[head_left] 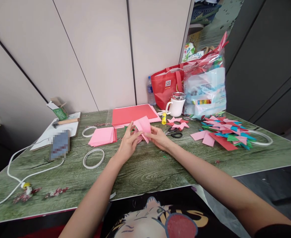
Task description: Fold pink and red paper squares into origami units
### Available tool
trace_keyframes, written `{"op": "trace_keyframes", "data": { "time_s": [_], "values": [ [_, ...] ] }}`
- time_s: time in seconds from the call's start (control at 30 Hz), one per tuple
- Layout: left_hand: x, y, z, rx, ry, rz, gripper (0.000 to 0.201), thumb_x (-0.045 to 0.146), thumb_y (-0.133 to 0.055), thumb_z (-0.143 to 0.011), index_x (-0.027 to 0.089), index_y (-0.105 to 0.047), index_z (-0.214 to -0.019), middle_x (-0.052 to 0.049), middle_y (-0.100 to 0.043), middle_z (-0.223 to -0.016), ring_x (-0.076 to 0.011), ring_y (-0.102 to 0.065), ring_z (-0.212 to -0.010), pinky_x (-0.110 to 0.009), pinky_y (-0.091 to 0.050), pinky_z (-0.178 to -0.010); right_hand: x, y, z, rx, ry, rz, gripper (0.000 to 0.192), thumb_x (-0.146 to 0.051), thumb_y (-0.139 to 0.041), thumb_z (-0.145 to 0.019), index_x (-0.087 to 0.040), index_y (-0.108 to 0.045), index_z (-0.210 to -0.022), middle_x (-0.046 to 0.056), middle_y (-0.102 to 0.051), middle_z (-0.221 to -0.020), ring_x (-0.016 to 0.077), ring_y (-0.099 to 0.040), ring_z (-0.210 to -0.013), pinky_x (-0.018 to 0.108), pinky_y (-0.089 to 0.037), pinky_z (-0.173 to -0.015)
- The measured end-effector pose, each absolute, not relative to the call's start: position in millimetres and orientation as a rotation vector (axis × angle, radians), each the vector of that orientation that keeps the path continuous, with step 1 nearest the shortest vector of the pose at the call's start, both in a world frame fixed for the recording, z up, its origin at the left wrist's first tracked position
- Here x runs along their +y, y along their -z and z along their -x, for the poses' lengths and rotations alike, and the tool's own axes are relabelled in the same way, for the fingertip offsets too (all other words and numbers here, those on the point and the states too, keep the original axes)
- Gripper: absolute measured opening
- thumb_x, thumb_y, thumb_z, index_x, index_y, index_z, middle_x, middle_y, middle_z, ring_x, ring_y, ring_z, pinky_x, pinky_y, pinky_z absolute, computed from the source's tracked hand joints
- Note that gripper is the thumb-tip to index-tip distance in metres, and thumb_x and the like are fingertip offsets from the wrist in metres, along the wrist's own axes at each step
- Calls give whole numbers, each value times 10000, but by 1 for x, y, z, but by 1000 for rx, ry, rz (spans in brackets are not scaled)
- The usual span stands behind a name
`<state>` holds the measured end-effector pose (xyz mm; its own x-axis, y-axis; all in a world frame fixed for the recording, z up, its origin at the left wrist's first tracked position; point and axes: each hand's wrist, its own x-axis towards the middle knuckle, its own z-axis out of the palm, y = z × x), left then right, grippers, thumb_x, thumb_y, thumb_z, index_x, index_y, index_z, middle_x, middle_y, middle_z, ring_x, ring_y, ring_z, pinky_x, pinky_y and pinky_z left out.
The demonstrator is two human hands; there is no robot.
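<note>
A sheet of pink paper (pixel 143 125), bent into a curve, is held up between my two hands over the middle of the table. My left hand (pixel 129 142) pinches its lower left part, fingers closed on it. On the right side, my right hand (pixel 159 137) grips the paper's lower edge. Something small and green shows behind my left fingers, mostly hidden. Just left of my hands lies a stack of pink paper squares (pixel 102 136) with red ones beneath. Behind them rest larger red sheets (pixel 135 114) on pink ones. Black-handled scissors (pixel 176 134) lie to the right.
A glue stick (pixel 164 119), white mug (pixel 177 105) and folded paper stars (pixel 177 123) stand or lie right of centre. Folded pieces (pixel 227 130) are heaped farther right. Tape rolls (pixel 93 158), a hammer (pixel 66 122) and a white cable (pixel 13 165) are leftward. Bags (pixel 166 87) stand behind.
</note>
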<state>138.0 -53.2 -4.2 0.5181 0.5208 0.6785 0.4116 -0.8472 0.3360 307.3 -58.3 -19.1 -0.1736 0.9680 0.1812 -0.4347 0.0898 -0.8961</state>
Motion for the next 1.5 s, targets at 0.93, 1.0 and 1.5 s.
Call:
{"op": "trace_keyframes", "data": {
  "time_s": [0.93, 1.0, 1.5],
  "values": [
    [-53, 0, -141, 935, -1291, -1777, 501, 256, -657, -649, 153, -499, -1114, -78, -634, -925, -177, -621, -807, -293, -499, -703, -63, 15, -306, -1127, -1471, 655, 473, -246, -782, -486, -160, -625, -924, 52, -671, -921, 206, -618, -853, 331, -492, -747],
    [-55, -3, -142, 917, -1301, -1717, 653, 226, -670, -631, 170, -387, -1217, -71, -637, -909, -175, -629, -786, -285, -506, -675, -65, 14, -305, -1181, -1422, 658, 532, -239, -788, -469, -164, -610, -964, 50, -664, -949, 203, -609, -877, 329, -481, -775],
    [-57, -9, -146, 865, -1192, -1564, 408, 253, -728, -538, 134, -572, -896, -24, -648, -696, -135, -586, -537, -248, -498, -492, -64, 21, -300, -1301, -1058, 1001, 463, -275, -755, -490, -84, -625, -891, 92, -674, -881, 188, -612, -742, 306, -495, -674]
  ]
}}
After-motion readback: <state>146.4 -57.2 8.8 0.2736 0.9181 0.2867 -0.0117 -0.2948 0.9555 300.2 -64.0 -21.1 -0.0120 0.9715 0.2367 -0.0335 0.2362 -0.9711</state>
